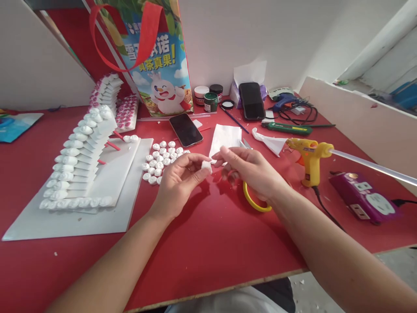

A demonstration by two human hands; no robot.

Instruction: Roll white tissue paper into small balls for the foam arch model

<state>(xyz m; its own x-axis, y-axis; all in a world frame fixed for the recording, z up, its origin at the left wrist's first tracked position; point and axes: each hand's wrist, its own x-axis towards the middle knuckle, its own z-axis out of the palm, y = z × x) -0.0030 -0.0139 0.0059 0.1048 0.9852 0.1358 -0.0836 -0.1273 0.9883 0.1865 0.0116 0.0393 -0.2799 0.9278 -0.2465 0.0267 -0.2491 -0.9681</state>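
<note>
My left hand [177, 178] pinches a small white wad of paper [206, 166] between thumb and fingers above the red table [208, 243]. My right hand [249, 169] is closed, its fingertips meeting the same wad from the right. Yellow-handled scissors [256, 203] lie under my right hand, the blades poking out behind it. A cluster of several small white rolled pieces [161, 160] lies just left of my left hand.
A white foam-board model with rows of white pieces [81, 161] stands at left. A yellow glue gun [309, 158], a purple power strip [363, 198], two phones [185, 129], paint jars [210, 101], tissue [225, 137], and a printed bag [156, 56] surround the work spot.
</note>
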